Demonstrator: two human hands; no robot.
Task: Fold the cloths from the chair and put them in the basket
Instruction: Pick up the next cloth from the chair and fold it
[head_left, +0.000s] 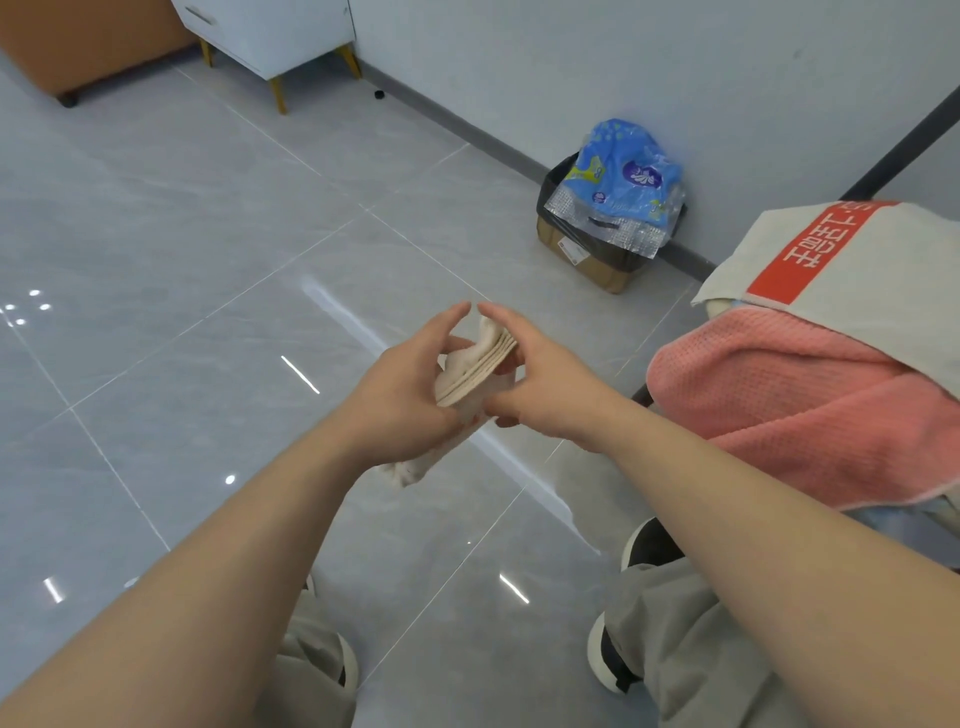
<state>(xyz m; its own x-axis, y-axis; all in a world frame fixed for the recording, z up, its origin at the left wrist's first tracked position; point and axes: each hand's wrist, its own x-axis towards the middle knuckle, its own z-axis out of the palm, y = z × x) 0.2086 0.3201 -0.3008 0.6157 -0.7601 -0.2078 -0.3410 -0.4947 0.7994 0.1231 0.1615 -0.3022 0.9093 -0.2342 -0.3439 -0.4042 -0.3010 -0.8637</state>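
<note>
A small beige cloth (475, 366), folded into several layers, is held in the air between both hands above the floor. My left hand (410, 384) grips its lower left side, and a loose end hangs down below that hand. My right hand (530, 374) pinches its right edge, with the forefinger stretched over the top. On the chair at the right lie a pink waffle towel (789, 410) and, above it, a grey cloth with a red printed band (852, 254). No basket is in view.
A cardboard box lined with a black bag (592, 260) stands against the wall, with a blue plastic pack (623, 176) on top. A white cabinet on yellow legs (275, 36) stands at the back left. A dark pole (904, 150) rises behind the chair. Grey tiled floor lies all around.
</note>
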